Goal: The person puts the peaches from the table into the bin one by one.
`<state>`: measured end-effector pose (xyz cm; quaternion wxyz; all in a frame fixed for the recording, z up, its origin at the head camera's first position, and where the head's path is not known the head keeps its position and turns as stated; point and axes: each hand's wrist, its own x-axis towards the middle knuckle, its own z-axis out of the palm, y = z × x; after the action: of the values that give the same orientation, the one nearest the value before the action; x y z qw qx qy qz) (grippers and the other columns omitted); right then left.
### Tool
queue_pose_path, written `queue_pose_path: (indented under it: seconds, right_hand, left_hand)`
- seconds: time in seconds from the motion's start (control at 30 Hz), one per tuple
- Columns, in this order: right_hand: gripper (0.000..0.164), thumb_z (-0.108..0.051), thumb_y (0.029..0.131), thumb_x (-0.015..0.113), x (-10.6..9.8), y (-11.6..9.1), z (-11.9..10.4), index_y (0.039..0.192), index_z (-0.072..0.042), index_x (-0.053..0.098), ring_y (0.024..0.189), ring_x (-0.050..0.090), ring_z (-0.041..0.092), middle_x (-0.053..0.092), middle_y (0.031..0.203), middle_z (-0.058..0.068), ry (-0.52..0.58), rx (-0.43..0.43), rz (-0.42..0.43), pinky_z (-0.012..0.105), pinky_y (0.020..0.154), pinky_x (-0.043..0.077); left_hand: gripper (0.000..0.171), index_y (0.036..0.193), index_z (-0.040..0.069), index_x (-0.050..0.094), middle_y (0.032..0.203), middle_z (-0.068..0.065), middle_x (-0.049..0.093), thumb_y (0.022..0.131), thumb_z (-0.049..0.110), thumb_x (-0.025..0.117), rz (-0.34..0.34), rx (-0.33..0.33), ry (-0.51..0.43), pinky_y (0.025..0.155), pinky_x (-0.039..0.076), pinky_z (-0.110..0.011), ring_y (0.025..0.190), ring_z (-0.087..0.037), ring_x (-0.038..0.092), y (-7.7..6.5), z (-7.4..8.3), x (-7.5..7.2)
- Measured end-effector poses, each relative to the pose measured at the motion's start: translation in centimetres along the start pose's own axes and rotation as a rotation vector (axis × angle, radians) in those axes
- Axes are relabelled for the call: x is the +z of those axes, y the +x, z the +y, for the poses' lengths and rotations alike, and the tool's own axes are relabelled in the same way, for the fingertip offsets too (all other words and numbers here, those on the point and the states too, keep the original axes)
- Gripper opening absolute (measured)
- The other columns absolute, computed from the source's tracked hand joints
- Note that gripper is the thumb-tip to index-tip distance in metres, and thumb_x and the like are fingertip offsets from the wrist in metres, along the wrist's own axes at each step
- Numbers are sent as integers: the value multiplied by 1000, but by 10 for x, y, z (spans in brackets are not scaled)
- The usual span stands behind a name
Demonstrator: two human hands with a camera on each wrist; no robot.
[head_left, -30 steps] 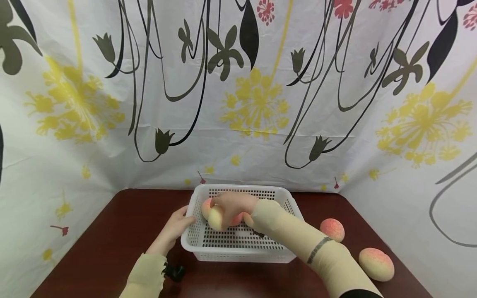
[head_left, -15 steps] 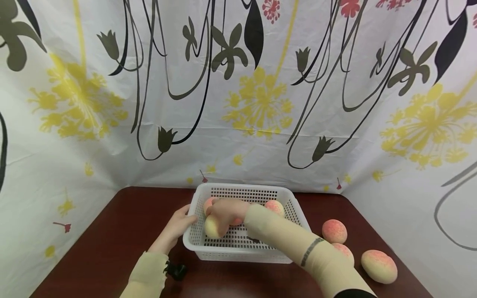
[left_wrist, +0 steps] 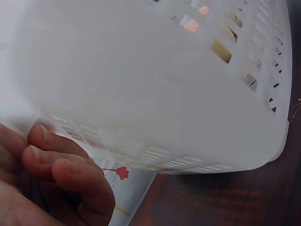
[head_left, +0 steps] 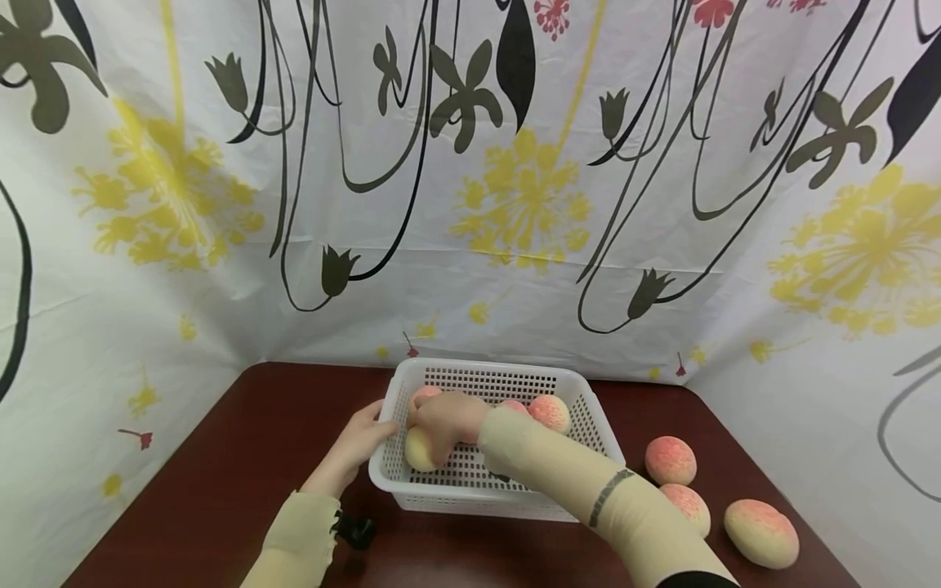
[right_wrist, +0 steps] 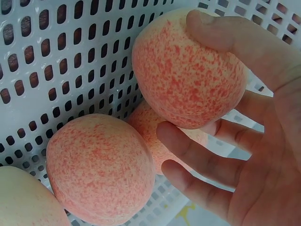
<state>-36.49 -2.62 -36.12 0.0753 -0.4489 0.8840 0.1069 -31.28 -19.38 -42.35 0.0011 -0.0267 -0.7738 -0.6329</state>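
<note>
In the head view my left hand point(head_left: 362, 447) grips the left rim of a white plastic basket point(head_left: 507, 496), thumb over the edge. Its curled fingers point(left_wrist: 84, 176) lie under the rim in the left wrist view. My right hand point(head_left: 450, 416) reaches inside the basket and holds a yellow-and-red peach point(head_left: 419, 452) near the left wall. Seen from the right wrist, thumb and fingers wrap around this peach point(right_wrist: 183, 70), over another speckled peach point(right_wrist: 155, 136). A further peach point(right_wrist: 101, 172) sits beside them. Two more peaches show toward the basket's right, one a whole peach point(head_left: 550, 413).
On the dark red table point(head_left: 220, 474), right of the basket, lie a reddish peach point(head_left: 671, 461), a second peach point(head_left: 687, 508) partly behind my right sleeve, and a third peach point(head_left: 761, 533) near the edge. A flower-printed white curtain point(head_left: 412, 220) surrounds the table.
My right hand has moved the peach left and toward the basket's near side. The forearm's shift uncovers peaches in the basket and one on the table. My left hand keeps its grip.
</note>
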Motion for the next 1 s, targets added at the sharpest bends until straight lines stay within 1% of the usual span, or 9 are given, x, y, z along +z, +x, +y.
queue_pose_path:
  seconds: [0.3,0.4,0.53,0.67,0.83,0.93,1.0]
  right_hand:
    - [51,-18,62,81,-2,0,-1,109,-31,64,72,50,12,47,90,-8,25,40,-40,28,60,45]
    - [58,-19,63,82,-1,2,-1,116,-28,61,74,50,10,49,94,-10,29,38,-32,27,63,46]
    - [68,-21,63,83,1,4,0,125,-24,56,78,52,9,50,99,-10,32,15,-9,26,67,46]
    - [66,-22,65,84,1,3,0,125,-24,58,78,52,9,49,97,-9,47,9,-16,25,68,45]
    - [64,-23,64,84,3,2,0,124,-23,60,77,51,9,47,94,-8,34,18,-14,25,66,45]
    - [68,-24,64,84,5,0,1,126,-24,59,78,52,9,49,99,-7,41,8,7,26,67,46]
    - [69,-25,64,85,5,-1,2,128,-24,59,80,53,9,50,102,-7,66,0,24,26,68,46]
  left_hand:
    - [56,144,2,42,125,-23,59,90,8,54,0,-12,-1,73,55,-46,99,-33,64,2,0,1]
    - [57,145,2,42,124,-22,60,89,8,54,1,-21,-5,74,55,-46,98,-32,65,3,-1,0]
    - [58,146,4,41,124,-21,60,89,9,54,6,-32,-2,73,55,-45,97,-31,65,4,-2,-1]
    - [58,146,4,40,129,-22,57,90,9,53,13,-37,9,74,55,-44,100,-31,64,4,-2,-1]
    - [57,146,3,41,131,-22,56,91,9,53,9,-36,10,77,54,-45,104,-31,62,3,-2,-1]
    - [56,145,1,41,131,-23,55,92,10,53,4,-27,14,79,53,-46,106,-32,61,1,-1,-1]
    - [55,145,0,41,132,-24,54,92,10,54,3,-22,18,79,53,-46,107,-33,61,0,0,-1]
